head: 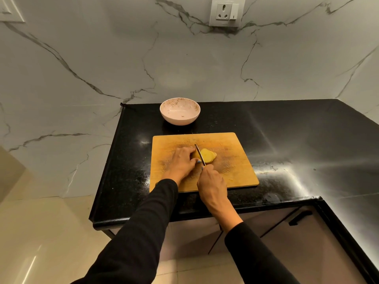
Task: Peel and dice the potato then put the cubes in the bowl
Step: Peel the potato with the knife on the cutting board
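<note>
Your left hand [181, 160] lies over the left part of the peeled potato [207, 155], fingers curled down onto it and pinning it to the cutting board [231, 167]. Your right hand [212, 185] has its grip wrapped tight around the knife handle, which is hidden inside the fist. The knife [200, 154] runs away from you, blade set into the potato just beside your left fingertips. The yellow cut pieces lie to the right of the blade, touching it; the part under your left hand is mostly covered, so you cannot tell how much remains there.

The potato sits near the middle of the wooden board, slightly toward its far side. The board rests on a glossy black bench [287, 140] that bends round to the right. The pale bowl [180, 111] stands on the bench beyond the board's far left corner, apart from it, near the wall.

Behind rises a white marble-veined wall [102, 58] with a socket [225, 12] high up. Below the bench are cabinet doors [287, 232] with a dark handle, and a pale tiled floor [41, 232] at left. Both your sleeves are black.
</note>
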